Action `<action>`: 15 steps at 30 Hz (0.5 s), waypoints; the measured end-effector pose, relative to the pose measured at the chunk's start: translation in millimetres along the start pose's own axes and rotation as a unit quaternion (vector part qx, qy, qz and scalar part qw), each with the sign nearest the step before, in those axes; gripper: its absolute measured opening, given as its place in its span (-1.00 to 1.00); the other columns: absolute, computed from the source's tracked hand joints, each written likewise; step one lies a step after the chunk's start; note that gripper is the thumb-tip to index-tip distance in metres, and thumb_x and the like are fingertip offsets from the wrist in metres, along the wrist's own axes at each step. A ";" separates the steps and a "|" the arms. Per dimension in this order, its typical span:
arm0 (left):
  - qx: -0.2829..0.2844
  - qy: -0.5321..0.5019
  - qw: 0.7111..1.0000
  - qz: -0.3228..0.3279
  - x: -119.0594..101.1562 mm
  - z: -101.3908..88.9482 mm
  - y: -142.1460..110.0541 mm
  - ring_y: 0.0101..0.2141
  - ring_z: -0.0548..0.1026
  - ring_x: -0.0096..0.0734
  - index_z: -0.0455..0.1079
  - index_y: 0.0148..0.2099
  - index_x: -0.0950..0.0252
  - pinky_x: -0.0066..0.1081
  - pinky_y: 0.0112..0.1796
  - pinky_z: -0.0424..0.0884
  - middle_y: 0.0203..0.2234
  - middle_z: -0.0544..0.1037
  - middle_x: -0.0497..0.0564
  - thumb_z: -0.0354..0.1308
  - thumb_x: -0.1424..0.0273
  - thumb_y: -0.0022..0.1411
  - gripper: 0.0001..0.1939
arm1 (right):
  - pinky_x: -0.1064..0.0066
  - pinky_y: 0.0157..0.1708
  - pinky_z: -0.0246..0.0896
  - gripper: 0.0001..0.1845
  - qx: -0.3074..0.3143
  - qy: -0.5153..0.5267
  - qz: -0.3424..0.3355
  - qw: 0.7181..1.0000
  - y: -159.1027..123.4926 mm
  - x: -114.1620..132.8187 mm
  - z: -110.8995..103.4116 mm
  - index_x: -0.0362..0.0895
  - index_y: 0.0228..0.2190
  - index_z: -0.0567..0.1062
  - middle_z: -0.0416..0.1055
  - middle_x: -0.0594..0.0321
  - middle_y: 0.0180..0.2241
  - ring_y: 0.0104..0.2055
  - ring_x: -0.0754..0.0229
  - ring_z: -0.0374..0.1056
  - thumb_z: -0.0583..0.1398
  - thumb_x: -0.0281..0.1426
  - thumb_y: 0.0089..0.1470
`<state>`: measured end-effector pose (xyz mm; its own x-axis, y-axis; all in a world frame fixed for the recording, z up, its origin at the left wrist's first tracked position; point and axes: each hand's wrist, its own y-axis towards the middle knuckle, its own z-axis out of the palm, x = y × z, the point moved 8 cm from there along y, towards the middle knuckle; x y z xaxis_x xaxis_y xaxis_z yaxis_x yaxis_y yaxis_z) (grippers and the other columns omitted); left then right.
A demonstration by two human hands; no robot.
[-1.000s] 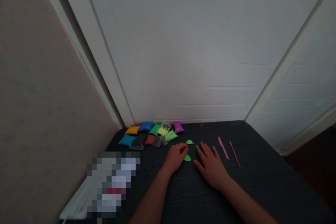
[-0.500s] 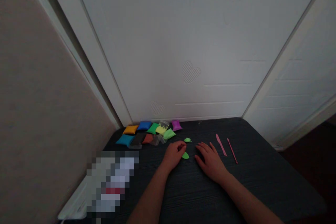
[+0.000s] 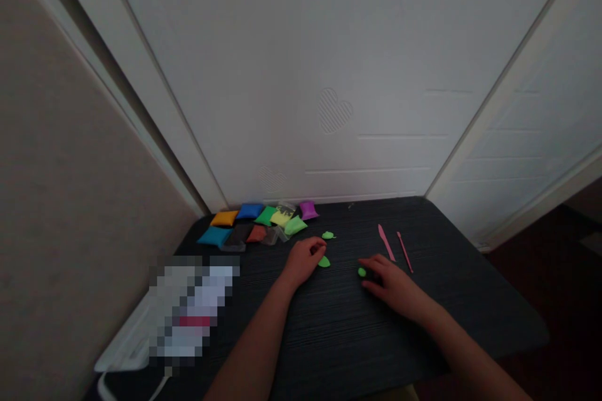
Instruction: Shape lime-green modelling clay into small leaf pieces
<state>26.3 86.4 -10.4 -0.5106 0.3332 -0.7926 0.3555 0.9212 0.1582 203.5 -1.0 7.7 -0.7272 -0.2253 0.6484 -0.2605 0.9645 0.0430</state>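
Your green ball [image 3: 362,272] is between the parted thumb and fingers of your right hand [image 3: 394,283], over the dark, grained table [image 3: 338,338]. Your left hand [image 3: 301,261] curls beside a flat green piece [image 3: 324,262]; whether it grips anything, you cannot tell. Farther off, dark marks on the pale yellow packet [image 3: 281,218] are too small to read. Behind your table stands a white panel [image 3: 263,62] with embossed hearts [image 3: 335,111].

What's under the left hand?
A flat green piece pokes out past the left hand, above the dark table. The hand covers its other end, so I can't tell whether they touch, or what else lies beneath the palm.
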 end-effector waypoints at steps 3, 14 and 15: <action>-0.006 -0.010 1.000 -0.007 0.6 -0.8 -0.9 -0.43 0.41 -0.39 0.43 -0.28 0.27 -0.44 -0.35 0.28 -0.48 0.49 -0.03 0.03 0.37 0.08 -0.81 | 0.36 -0.13 0.17 -0.67 0.016 -0.054 -0.013 0.998 1.8 5.9 8.8 -0.06 -0.12 0.39 0.33 0.18 -0.19 -0.17 0.18 0.31 0.07 -0.34 0.02; 0.008 -0.156 0.988 -0.004 -23.5 -7.4 -4.4 -0.29 0.42 -0.36 0.43 -0.22 0.34 -0.41 -0.25 0.32 -0.34 0.51 0.02 -0.06 0.23 0.16 -0.66 | 0.37 -0.31 0.20 -0.72 -0.121 -0.027 -0.099 0.987 55.0 48.8 5.9 -0.08 -0.19 0.38 0.35 0.24 -0.42 -0.36 0.20 0.27 0.07 -0.27 0.04; 0.018 -0.170 0.985 -0.008 -24.9 -6.5 -4.8 -0.31 0.43 -0.35 0.43 -0.22 0.35 -0.41 -0.26 0.33 -0.35 0.52 0.02 -0.06 0.23 0.17 -0.65 | 0.36 -0.29 0.20 -0.72 -0.133 -0.025 -0.108 0.985 57.3 51.5 8.1 -0.09 -0.19 0.38 0.35 0.23 -0.41 -0.34 0.19 0.27 0.07 -0.28 0.05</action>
<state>32.1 75.0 12.4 -0.2268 0.2259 -0.9474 0.3793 0.9164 0.1277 146.0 41.5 37.4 -0.7050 -0.4284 0.5652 -0.2404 0.8941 0.3778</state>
